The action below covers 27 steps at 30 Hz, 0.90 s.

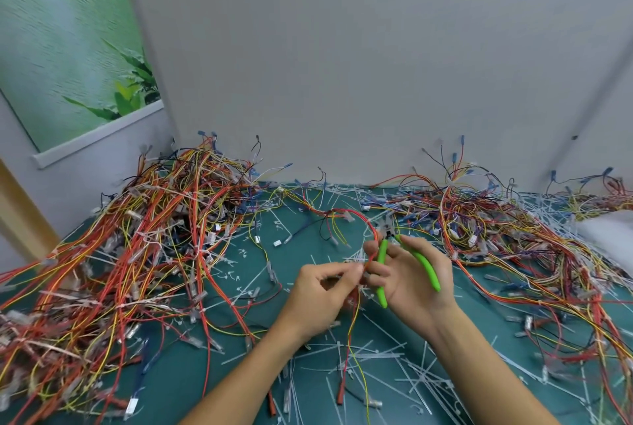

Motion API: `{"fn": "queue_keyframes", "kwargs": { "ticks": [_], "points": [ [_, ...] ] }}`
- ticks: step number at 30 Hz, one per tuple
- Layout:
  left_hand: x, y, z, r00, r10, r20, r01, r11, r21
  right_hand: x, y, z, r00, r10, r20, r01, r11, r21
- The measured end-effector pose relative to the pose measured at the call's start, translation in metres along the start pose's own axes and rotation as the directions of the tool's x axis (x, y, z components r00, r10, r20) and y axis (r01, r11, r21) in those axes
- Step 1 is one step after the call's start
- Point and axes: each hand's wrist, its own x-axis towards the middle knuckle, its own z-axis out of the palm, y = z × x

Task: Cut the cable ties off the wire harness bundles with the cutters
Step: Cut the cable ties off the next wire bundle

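Cutters (425,269), one pair, gripped by right hand (411,286); left hand (318,301) pinches one red-yellow harness (350,335).

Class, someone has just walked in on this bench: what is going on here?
A person is working through wire harnesses at a teal-covered table. The right hand grips green-handled cutters, handles spread, nose up by a thin red, orange and yellow wire bundle that the left hand pinches. On both sides lie tangled harness piles; cut white cable ties litter the table.

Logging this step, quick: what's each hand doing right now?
Left hand: pinching the wire harness.
Right hand: gripping the green cutters.
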Motion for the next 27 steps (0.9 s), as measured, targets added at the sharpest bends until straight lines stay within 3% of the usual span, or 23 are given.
{"fn": "queue_keyframes", "kwargs": {
  "ticks": [7,10,13,18,22,27],
  "points": [
    [0.009,0.009,-0.013,0.983,-0.062,-0.174,0.038,0.989,-0.140,-0.002,0.007,0.006,0.953,0.285,-0.100,-0.302,0.901,-0.312],
    [0.010,0.009,-0.014,0.976,-0.065,-0.208,0.034,0.988,-0.150,-0.002,0.009,0.007,0.938,0.321,-0.127,-0.345,0.858,-0.380],
    [0.010,0.006,-0.012,0.959,-0.061,-0.275,0.021,0.989,-0.144,-0.003,0.009,0.010,0.948,0.268,-0.170,-0.317,0.842,-0.437],
    [0.013,0.003,-0.017,0.951,-0.107,-0.289,0.052,0.980,-0.191,0.002,0.012,0.009,0.965,-0.007,-0.263,-0.130,0.856,-0.500],
    [0.013,0.006,-0.015,0.956,-0.197,-0.216,0.137,0.955,-0.262,-0.001,0.015,0.013,0.984,0.057,-0.169,-0.147,0.800,-0.581],
    [0.007,0.014,-0.018,0.977,-0.173,-0.121,0.102,0.889,-0.447,0.001,0.024,0.013,0.978,0.022,-0.208,-0.152,0.757,-0.635]
  ]
}}
